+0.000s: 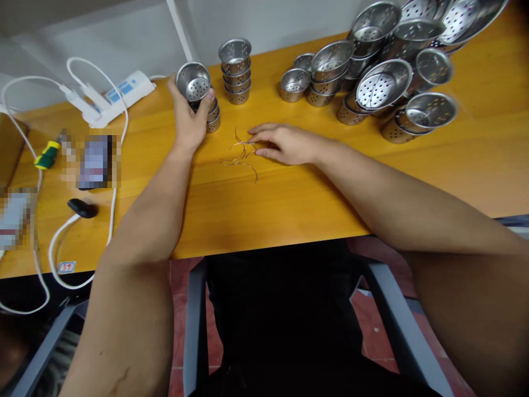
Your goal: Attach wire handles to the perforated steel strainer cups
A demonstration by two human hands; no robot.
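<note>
My left hand (190, 124) is wrapped round a perforated metal cup (193, 82), thumb on its right side. Below it, more perforated cups (213, 122) show, partly hidden by the hand; I cannot tell whether the held cup rests on them. My right hand (283, 143) reaches in low over the table, thumb and fingers apart. Its fingertips are at a loose tangle of thin copper-coloured wires (243, 150), and whether they touch a strand is unclear. Just behind stands a neat stack of similar cups (236, 71).
Many perforated metal cups and bowls (384, 85) crowd the back right of the wooden table (264, 220). At left lie a white power strip (124, 99) with cables, a yellow-green screwdriver handle (48, 155), a blurred-out phone (97, 162) and a black object (82, 208).
</note>
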